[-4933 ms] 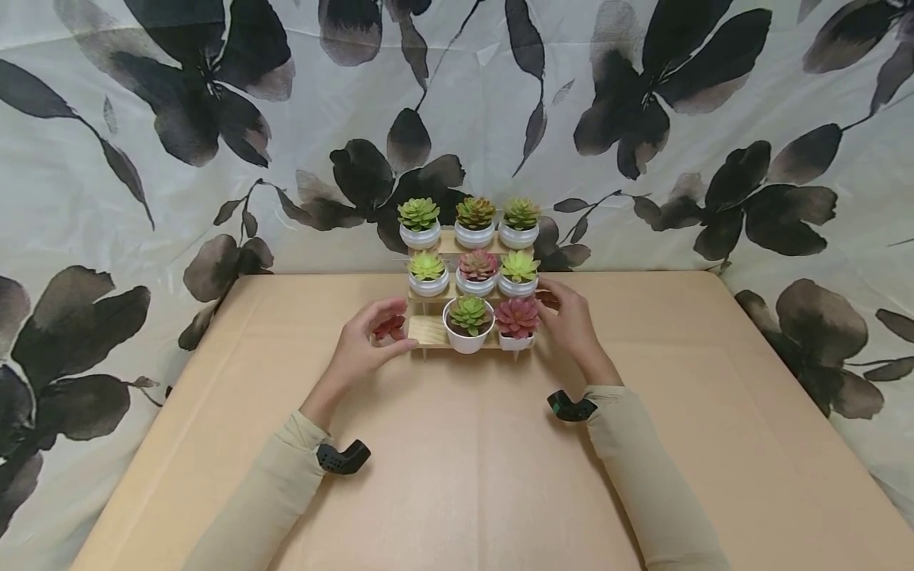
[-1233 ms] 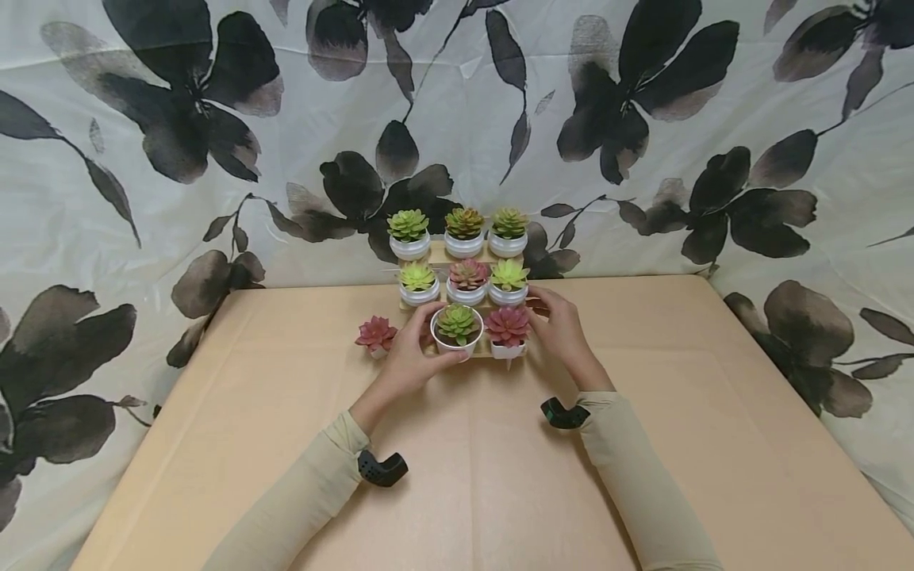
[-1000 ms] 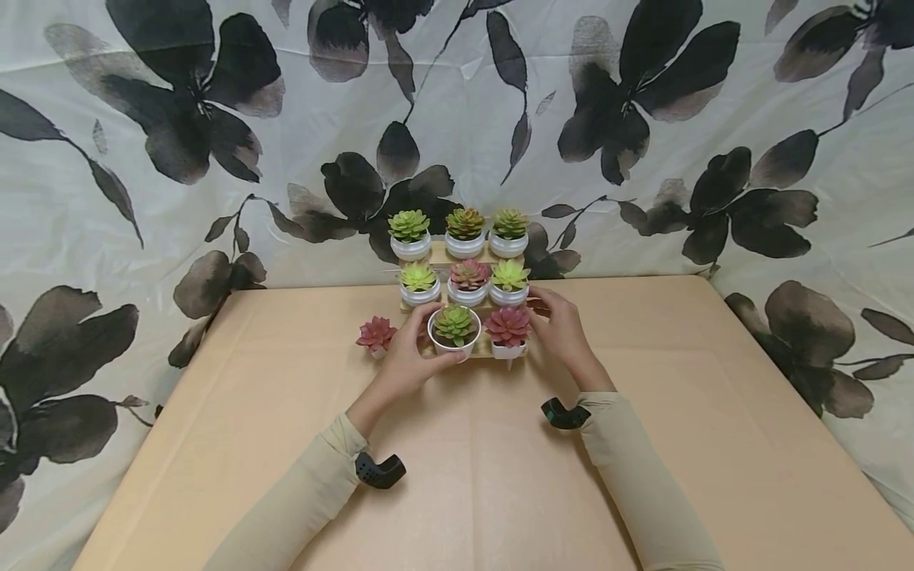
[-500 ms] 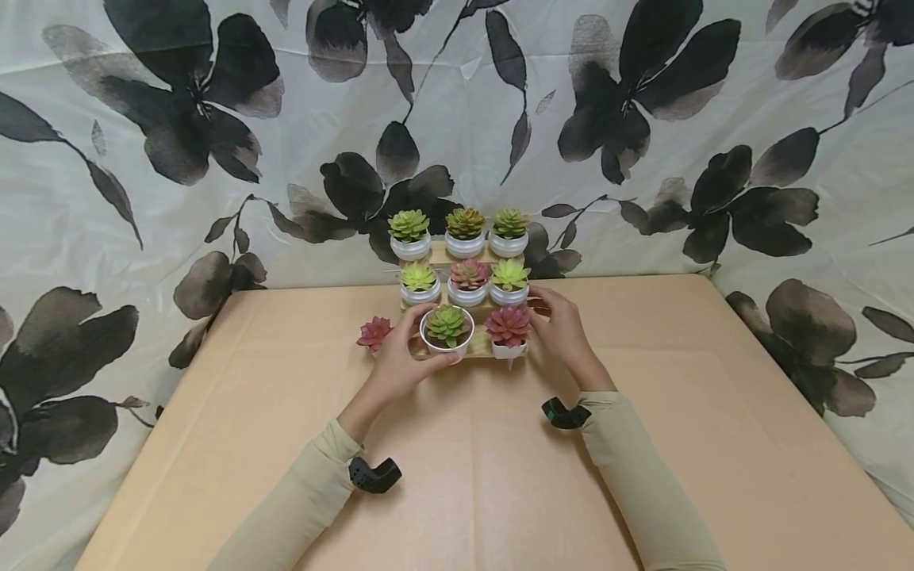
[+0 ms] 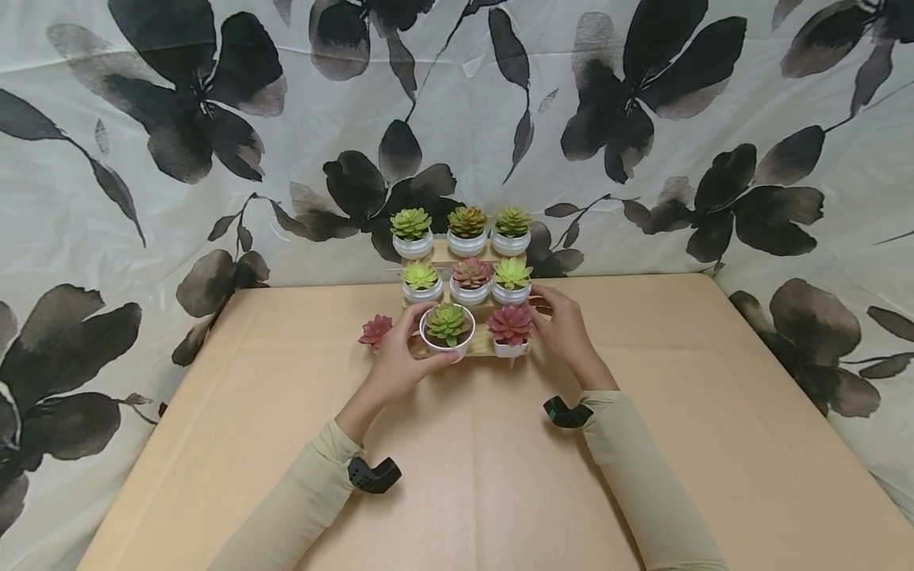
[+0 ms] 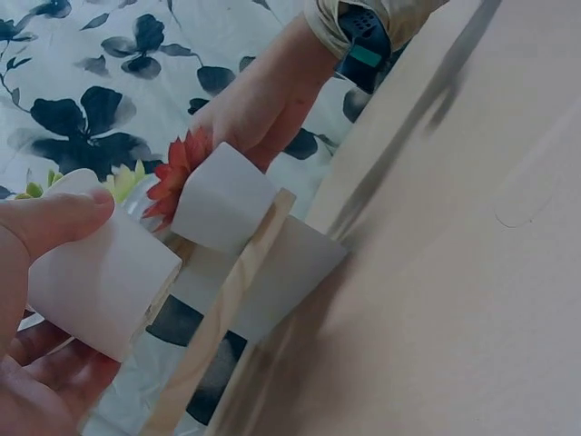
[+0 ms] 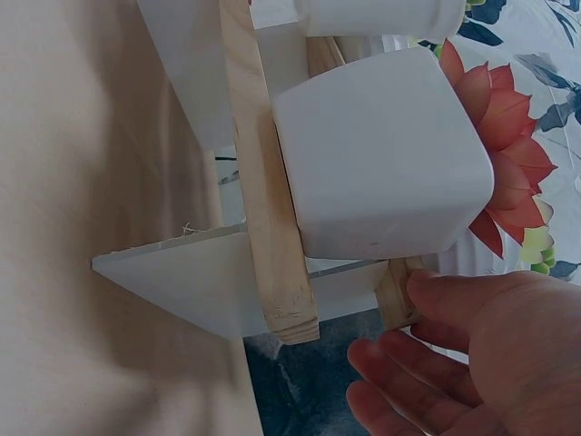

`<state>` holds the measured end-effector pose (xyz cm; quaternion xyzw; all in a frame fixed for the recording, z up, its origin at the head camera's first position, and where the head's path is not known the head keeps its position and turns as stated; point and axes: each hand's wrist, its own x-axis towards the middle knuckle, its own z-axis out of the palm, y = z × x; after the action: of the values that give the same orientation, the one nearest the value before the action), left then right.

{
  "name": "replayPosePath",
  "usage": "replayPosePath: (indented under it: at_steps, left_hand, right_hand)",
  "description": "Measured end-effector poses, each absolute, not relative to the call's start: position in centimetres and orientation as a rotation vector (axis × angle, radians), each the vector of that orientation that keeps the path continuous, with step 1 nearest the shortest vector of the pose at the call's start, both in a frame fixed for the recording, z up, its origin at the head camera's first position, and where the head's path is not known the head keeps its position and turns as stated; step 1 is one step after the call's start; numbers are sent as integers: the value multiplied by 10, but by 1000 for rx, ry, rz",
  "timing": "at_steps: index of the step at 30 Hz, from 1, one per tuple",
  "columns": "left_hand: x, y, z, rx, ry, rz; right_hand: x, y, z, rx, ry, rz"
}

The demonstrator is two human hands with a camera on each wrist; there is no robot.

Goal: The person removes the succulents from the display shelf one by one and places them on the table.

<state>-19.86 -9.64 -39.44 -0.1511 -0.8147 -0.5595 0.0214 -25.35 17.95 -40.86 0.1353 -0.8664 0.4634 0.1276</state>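
Observation:
My left hand (image 5: 395, 358) grips a round white pot with a green succulent (image 5: 448, 323) at the left part of the tiered wooden plant stand's bottom shelf (image 5: 482, 344). In the left wrist view, thumb and fingers wrap the white pot (image 6: 100, 272) beside the wooden slat (image 6: 227, 309). At the stand's right side, my right hand (image 5: 567, 331) pinches the end of a wooden shelf (image 7: 397, 295), behind a squarish white pot (image 7: 386, 154) with a red succulent (image 5: 510, 325). Another red succulent (image 5: 374, 331) is left of the stand, partly hidden by my left hand.
Potted succulents fill the two upper tiers: a green one (image 5: 411, 226) at the top left and a pinkish one (image 5: 471, 274) mid-row among them. The stand is near the back edge of the tan table (image 5: 457, 476), before a floral cloth (image 5: 500, 127).
Earlier my left hand was at the red succulent left of the stand. Now it holds the green succulent's pot, which has shifted left along the bottom shelf. My right hand has stayed in place.

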Motion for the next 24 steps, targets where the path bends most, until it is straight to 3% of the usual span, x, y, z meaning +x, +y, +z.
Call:
replayPosePath:
  at_steps: [9, 24]
  left_hand:
    - [-180, -95, -359, -487, -2487, -1732]
    - [-183, -108, -354, -491, -2440, -1778]
  right_hand:
    - [-255, 180, -409, 387, -2528, 1321]
    - [-254, 179, -409, 376, -2546, 1313]
